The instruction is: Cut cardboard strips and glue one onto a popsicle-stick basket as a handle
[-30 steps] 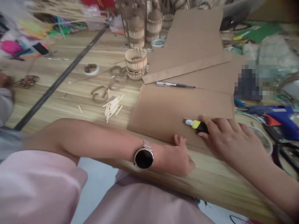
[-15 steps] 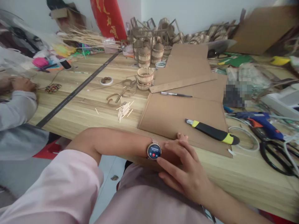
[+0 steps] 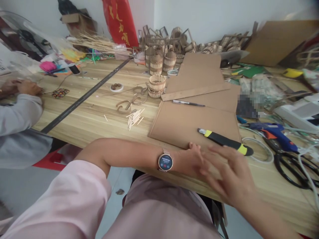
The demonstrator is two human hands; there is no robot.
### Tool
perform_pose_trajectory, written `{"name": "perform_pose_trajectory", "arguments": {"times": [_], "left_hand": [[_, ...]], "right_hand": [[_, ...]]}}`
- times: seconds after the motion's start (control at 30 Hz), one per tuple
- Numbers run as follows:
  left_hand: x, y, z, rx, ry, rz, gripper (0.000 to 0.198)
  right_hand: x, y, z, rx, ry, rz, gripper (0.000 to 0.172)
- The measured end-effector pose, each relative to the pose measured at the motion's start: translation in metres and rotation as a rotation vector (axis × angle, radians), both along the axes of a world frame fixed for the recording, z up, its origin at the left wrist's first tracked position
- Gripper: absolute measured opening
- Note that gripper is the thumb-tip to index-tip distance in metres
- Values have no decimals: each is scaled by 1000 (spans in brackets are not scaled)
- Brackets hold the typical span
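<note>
Here, white dish [image 3: 119, 90] — brown lumps [image 3: 116, 86] inside, right fingers [image 3: 229, 153] spread, left fingers [image 3: 194, 146] — cannot tell.

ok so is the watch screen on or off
On: the watch screen is lit, showing pale lines of writing with small coloured marks, one of them red, below; the writing is too small to read.

Low pass OK over near-left half of the cardboard [image 3: 178, 122], but pen [image 3: 188, 103] and flat strip [image 3: 195, 93] cross its middle, knife [image 3: 217, 137] bars its near-right, basket [image 3: 157, 86] its left edge, glue gun [image 3: 287, 140] and scissors [image 3: 281, 154] its right side.
</note>
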State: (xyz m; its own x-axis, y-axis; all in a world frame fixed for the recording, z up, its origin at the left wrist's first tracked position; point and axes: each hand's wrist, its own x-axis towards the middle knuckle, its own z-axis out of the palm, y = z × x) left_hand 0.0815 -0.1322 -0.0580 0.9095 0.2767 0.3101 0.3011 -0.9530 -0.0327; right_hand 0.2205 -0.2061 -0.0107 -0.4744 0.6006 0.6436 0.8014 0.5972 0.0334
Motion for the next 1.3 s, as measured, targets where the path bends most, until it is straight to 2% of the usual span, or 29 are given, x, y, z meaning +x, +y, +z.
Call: {"name": "perform_pose_trajectory", "arguments": {"times": [0.1,0.17,0.2,0.3,0.4,0.5,0.63,0.77,0.9,1.0,1.17,1.3], "left_hand": [[-7,9,9,196,87,-201,22],[-11,11,11,311,110,-256,19],[-13,11,11,383,115,-276,17],[-14,11,8,571,92,-278,11],[-16,9,8,621,62,-247,9],[-19,10,14,596,42,-230,13],[-22,16,21,471,2,-246,15],[-20,29,20,351,-67,-248,17],[-20,43,18,228,-111,-279,15],[-19,51,14,156,-120,-298,16],[-17,55,3,-31,-194,-229,14],[-17,55,1,-59,-191,-245,16]], "right_hand": [[42,16,-3,-51,-20,-305,27],[64,26,-7,-135,-101,-481,36],[73,31,-9,-192,-138,-524,40],[89,40,-17,-298,-215,-478,42],[91,47,-26,-231,-293,-399,45],[86,54,-29,-223,-312,-362,44],[94,53,-17,-328,-222,-408,44],[121,28,1,-576,-8,-462,45],[139,-1,11,-823,-63,-411,42],[137,-9,17,-847,-187,-352,42],[124,-2,26,-845,-351,-296,37],[117,6,27,-830,-384,-243,32]]}}
